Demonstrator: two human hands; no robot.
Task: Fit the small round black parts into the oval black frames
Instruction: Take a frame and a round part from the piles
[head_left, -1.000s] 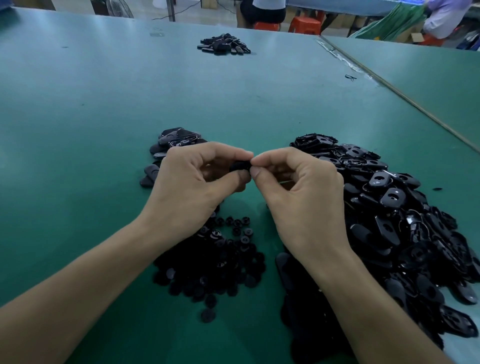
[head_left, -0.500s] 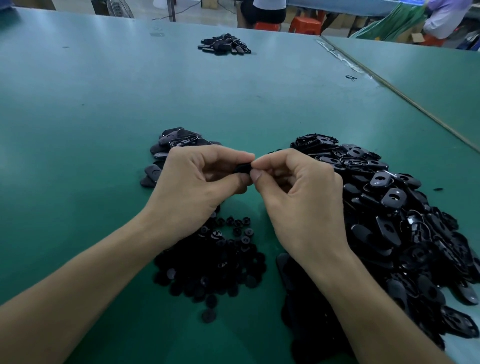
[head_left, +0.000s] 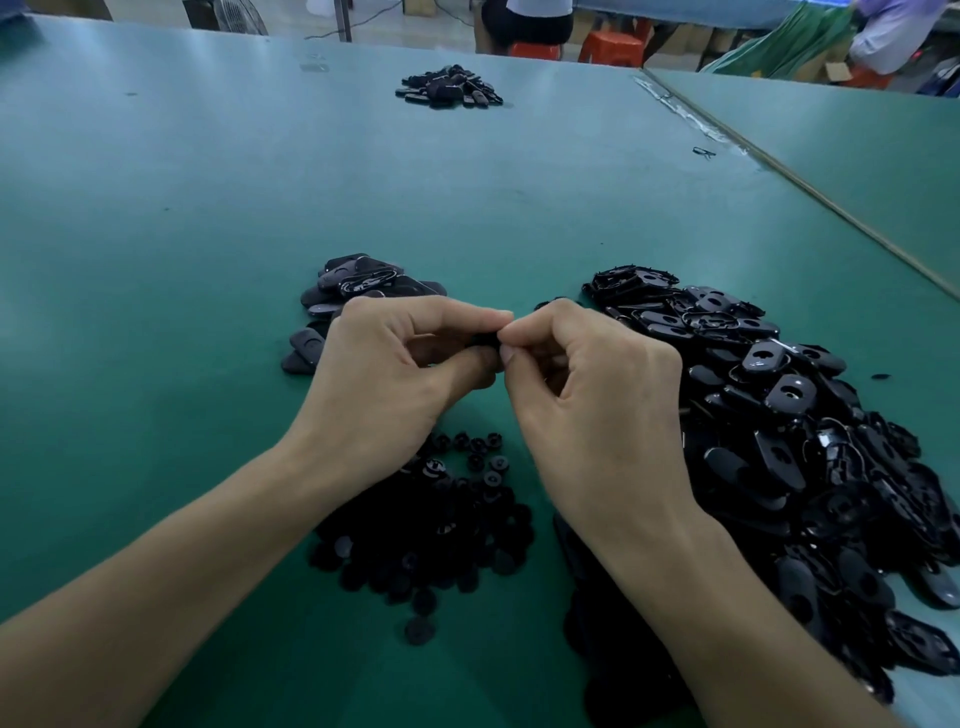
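Head view: past seated people (head_left: 524, 21), a broad matte green table (head_left: 208, 234) carries a big heap of oval black frames (head_left: 779, 415) at right and a smaller heap of small round black parts (head_left: 431, 535) beneath the forearms. Above it, left hand (head_left: 384, 379) and right hand (head_left: 597, 405) meet, curled fingertips pinching one mostly hidden black piece (head_left: 485, 340). Light, stiff, glossy plastic, probably slippery: best held by the frame's rim, the round part pressed squarely.

Round parts (head_left: 426, 525) left of frames (head_left: 810, 447)
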